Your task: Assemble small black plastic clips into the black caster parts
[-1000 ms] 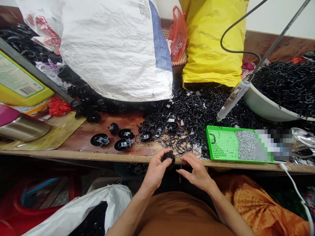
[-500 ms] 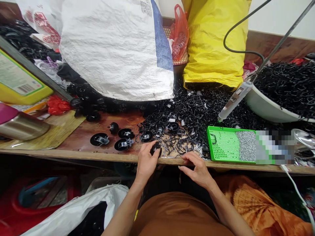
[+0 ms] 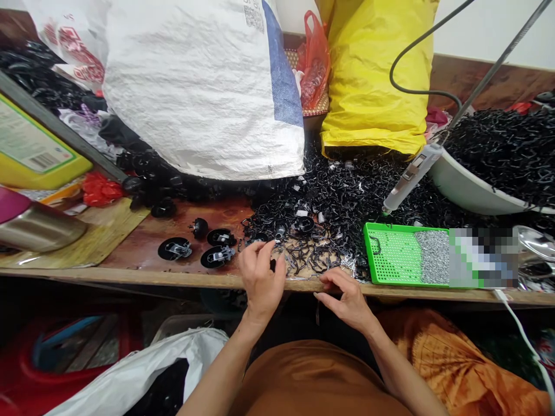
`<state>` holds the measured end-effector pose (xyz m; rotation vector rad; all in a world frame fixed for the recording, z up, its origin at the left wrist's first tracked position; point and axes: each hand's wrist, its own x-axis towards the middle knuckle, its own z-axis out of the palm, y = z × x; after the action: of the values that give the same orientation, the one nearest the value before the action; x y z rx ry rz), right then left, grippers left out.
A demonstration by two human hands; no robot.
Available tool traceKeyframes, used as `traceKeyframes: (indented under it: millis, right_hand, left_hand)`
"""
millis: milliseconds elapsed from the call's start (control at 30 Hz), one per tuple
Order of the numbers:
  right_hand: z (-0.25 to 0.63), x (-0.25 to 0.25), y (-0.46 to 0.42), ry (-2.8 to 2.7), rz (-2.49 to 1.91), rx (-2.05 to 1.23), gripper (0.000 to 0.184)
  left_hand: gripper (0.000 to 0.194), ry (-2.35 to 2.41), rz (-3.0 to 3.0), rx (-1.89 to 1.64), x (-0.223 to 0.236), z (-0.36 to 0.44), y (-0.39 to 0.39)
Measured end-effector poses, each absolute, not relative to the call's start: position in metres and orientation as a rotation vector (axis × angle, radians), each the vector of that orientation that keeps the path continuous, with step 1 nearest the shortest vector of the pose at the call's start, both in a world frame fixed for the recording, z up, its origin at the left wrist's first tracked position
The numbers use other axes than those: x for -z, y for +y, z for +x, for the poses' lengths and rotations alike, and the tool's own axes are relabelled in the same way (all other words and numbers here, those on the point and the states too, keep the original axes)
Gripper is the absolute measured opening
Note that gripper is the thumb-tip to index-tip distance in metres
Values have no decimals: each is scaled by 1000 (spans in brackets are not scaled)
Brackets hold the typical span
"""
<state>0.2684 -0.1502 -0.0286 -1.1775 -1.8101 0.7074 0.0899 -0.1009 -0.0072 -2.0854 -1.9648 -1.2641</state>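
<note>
My left hand [image 3: 260, 280] lies palm down on the front edge of the wooden table [image 3: 130, 273], fingers curled over a small black round part [image 3: 272, 265] that shows only between thumb and fingers. Just left of it lie finished black discs with metal clips [image 3: 175, 249], [image 3: 217, 255]. My right hand [image 3: 348, 299] rests at the table edge, fingertips pinched together beside loose black wire clips [image 3: 316, 260]; what they hold is hidden.
A heap of black clips [image 3: 347, 193] covers the table's middle. A green perforated tray [image 3: 401, 254] sits to the right, a white bowl [image 3: 459, 188] of clips behind it. A white sack [image 3: 203, 86], a yellow bag [image 3: 373, 75] and a hanging tool [image 3: 411, 173] stand behind.
My left hand carried the black round part from the table edge forward and left onto the table, and now covers it. My right hand stayed at the edge.
</note>
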Motion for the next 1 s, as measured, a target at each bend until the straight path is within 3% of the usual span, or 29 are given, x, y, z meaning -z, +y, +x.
traceKeyframes:
  millis: [367,467,700,1000]
  right_hand:
    - [270,36,-148,-1780,-1145,-717,11]
    - [269,36,-148,-1782,-1140,-705,10]
    - [268,36,-148,-1801,-1117,-673,8]
    - [268,39,-149,-1815,-1106,-659,9]
  left_hand:
    - [31,-1995,-2465,581,6,132,-39]
    - [24,-1963,-2617,609,7,131,-36]
    - [36,-1739,-2931,684,-4,128,-32]
    - [31,-1927,-2698,655,-12,138,14]
